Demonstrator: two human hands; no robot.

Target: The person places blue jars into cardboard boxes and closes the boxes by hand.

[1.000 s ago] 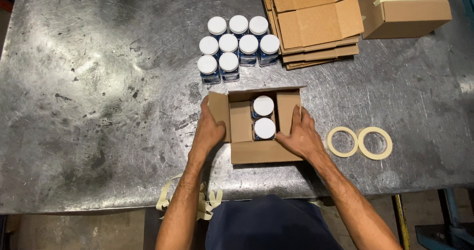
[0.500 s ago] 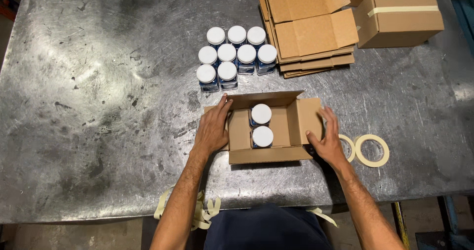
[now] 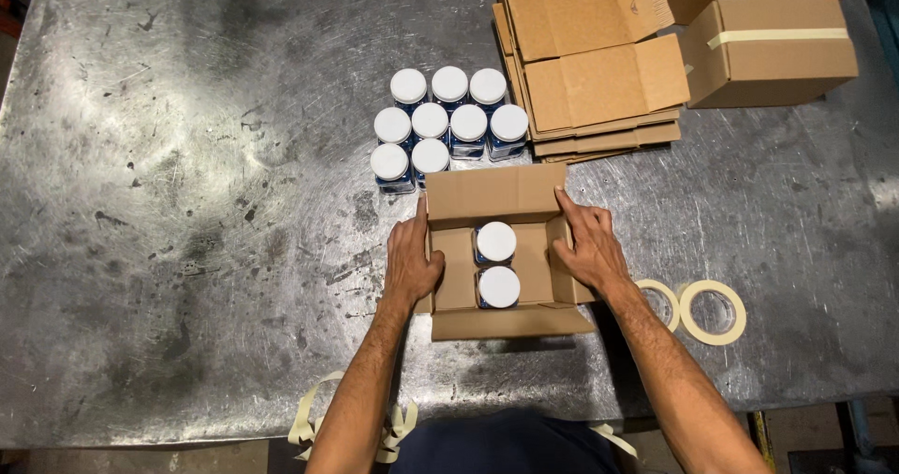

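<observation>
An open cardboard box (image 3: 496, 191) sits on the metal table (image 3: 187, 202) in front of me. Inside it stand two blue jars with white lids (image 3: 497, 264), one behind the other. My left hand (image 3: 411, 260) presses flat against the box's left side flap. My right hand (image 3: 585, 244) presses on the right side flap, fingers pointing toward the far flap. Just beyond the box stands a cluster of several more white-lidded jars (image 3: 448, 123).
A stack of flattened cardboard boxes (image 3: 590, 71) lies at the back right, with two taped closed boxes (image 3: 773, 48) beside it. Two rolls of beige tape (image 3: 712, 312) lie right of my right wrist. Tape strips (image 3: 309, 418) hang off the near table edge.
The box's side flaps were spread outward half a second ago; both hands have since pushed them inward against the box. The view shifted slightly.
</observation>
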